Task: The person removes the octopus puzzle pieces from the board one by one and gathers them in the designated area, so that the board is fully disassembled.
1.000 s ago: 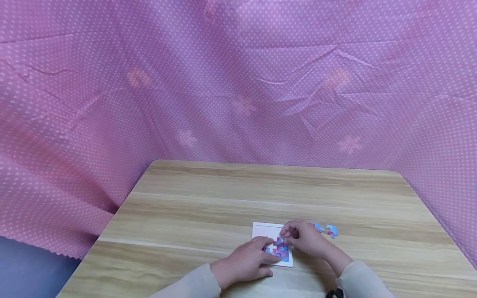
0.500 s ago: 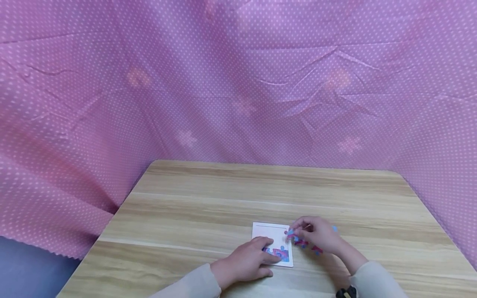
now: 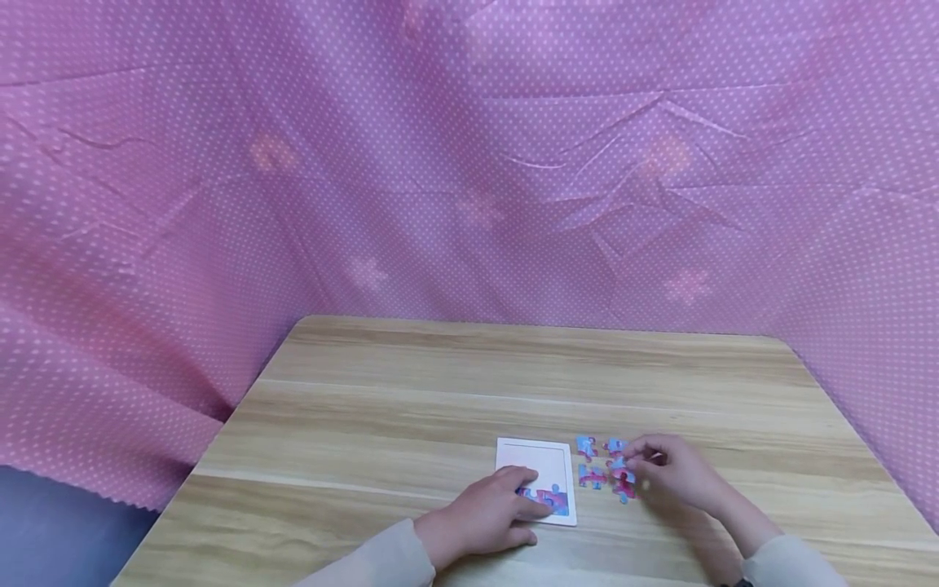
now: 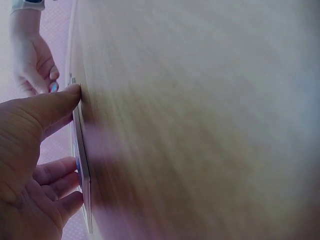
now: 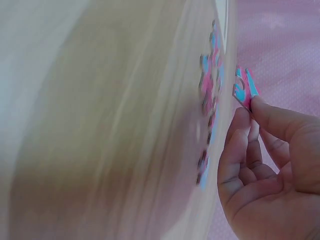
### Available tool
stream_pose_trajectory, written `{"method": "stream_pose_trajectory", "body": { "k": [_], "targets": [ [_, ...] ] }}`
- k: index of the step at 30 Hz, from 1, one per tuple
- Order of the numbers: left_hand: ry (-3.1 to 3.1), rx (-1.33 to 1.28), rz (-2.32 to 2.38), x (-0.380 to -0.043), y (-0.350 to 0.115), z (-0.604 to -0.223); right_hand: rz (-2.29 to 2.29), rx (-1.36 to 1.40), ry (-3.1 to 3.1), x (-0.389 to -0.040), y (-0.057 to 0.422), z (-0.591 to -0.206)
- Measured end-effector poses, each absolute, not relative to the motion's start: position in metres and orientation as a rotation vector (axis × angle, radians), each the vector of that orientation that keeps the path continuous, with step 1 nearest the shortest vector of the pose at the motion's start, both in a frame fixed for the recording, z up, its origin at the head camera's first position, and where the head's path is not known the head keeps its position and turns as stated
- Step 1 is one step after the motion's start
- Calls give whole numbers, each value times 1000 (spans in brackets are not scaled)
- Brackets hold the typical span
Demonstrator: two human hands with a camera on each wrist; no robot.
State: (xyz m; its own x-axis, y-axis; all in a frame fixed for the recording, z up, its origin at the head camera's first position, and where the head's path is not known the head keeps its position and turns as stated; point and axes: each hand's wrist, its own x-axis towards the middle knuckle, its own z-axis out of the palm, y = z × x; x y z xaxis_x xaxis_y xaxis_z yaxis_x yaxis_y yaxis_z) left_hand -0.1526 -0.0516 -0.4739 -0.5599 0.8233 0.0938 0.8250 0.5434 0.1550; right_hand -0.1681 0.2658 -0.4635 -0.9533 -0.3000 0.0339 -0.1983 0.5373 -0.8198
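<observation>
My left hand (image 3: 486, 512) rests on a white puzzle board (image 3: 530, 458), fingers spread over its lower part. In the left wrist view the thumb (image 4: 65, 102) lies at the board's edge. Pink and blue jigsaw pieces (image 3: 555, 499) sit in the board's bottom row, partly hidden by those fingers. To the right of the board, my right hand (image 3: 678, 473) pinches one jigsaw piece (image 5: 245, 90) between thumb and fingers, raised above the table. Below it lie several loose jigsaw pieces (image 3: 591, 476), grouped beside the board.
The wooden table (image 3: 411, 367) spreads out beyond both hands. A pink dotted cloth (image 3: 469, 204) hangs behind it and along the sides. The table's rounded far corners show at the back.
My right hand has moved from over the board to the right, with a jigsaw piece between its fingers, uncovering loose pieces. The left hand has stayed in place.
</observation>
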Motion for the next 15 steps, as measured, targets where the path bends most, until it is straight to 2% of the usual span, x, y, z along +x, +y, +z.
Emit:
{"method": "stream_pose_trajectory", "body": {
  "k": [15],
  "targets": [
    [-2752,-1481,-283,-150,-55,-474,-1299,-410,2644,-149,301,-469]
  ]
}}
